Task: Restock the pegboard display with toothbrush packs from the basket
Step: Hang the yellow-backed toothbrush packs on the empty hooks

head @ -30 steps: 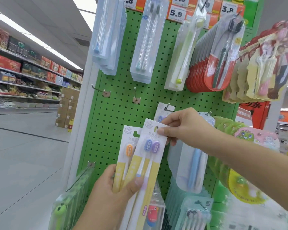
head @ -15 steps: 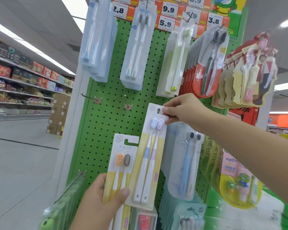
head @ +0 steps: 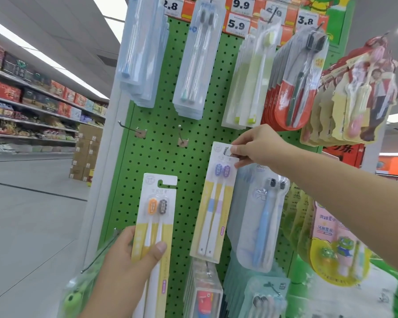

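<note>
Green perforated pegboard display (head: pixel 161 161), hung with blister packs along its top edge and down its right edge. At mid-board, yellow-and-white card pack of two purple-headed toothbrushes (head: pixel 214 203), pinched at its top corner by right hand (head: pixel 257 145), slot at metal hook (head: pixel 226 150). Toward lower left edge, matching pack with orange and grey heads (head: pixel 154 216), gripped by left hand (head: pixel 129 260), thumb across its front.

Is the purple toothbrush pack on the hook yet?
On, it seems: the hook pokes through the purple pack's hanging hole while the right hand pinches its top corner. How far on, cannot tell.
</note>
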